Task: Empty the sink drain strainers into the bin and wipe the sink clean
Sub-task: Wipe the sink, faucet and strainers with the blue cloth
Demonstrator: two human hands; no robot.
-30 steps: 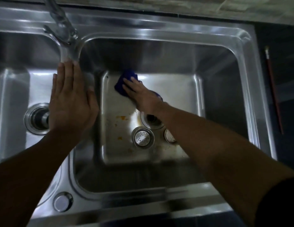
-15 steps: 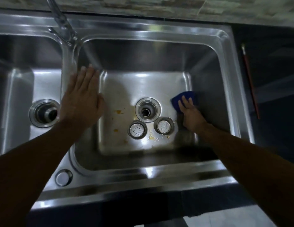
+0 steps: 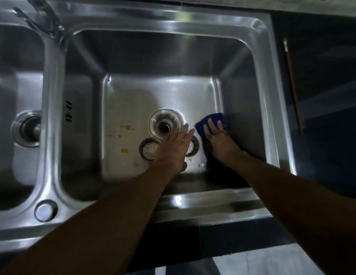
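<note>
The right basin of a steel double sink has an open drain hole and orange food specks on its floor. Two round strainers lie loose beside the drain: the left strainer is mostly in sight, the right strainer is largely covered by my left hand. My left hand reaches into the basin, fingers spread, holding nothing. My right hand presses a blue cloth flat on the basin floor near the right wall.
The tap stands at the back over the divider. The left basin has its own drain. A round plug sits in the front rim. A thin red-handled brush lies on the dark counter at right.
My left hand left the divider and moved into the right basin over the strainers. My right hand swept the blue cloth from the back left to the right wall, where it now stays.
</note>
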